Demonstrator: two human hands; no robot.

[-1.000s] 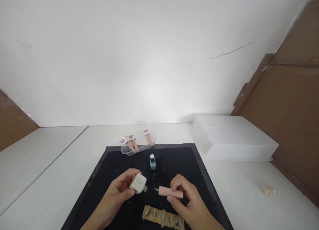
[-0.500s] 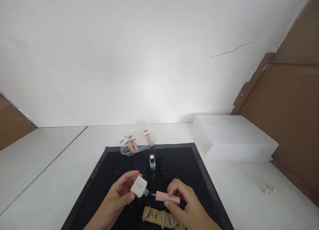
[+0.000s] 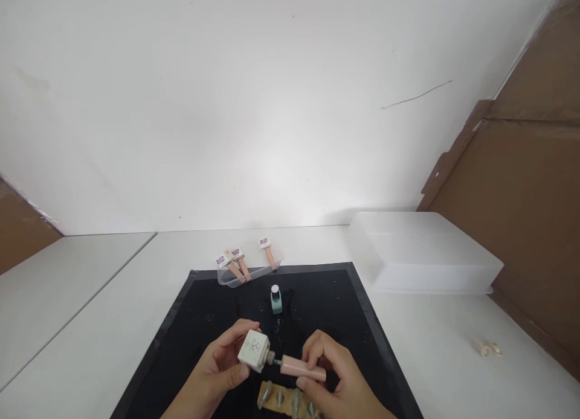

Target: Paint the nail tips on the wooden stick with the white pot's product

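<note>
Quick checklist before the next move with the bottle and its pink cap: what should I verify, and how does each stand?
1. Left hand grips the white bottle: ok.
2. Right hand grips the pink cap: ok.
3. Cap lined up with the bottle neck: ok, they meet end to end.
4. Cap fully seated: cannot tell.
5. Green bottle upright on the black mat, apart from both hands: ok.
6. Strip of nail tips out from under the hands: not ok, partly covered.
</note>
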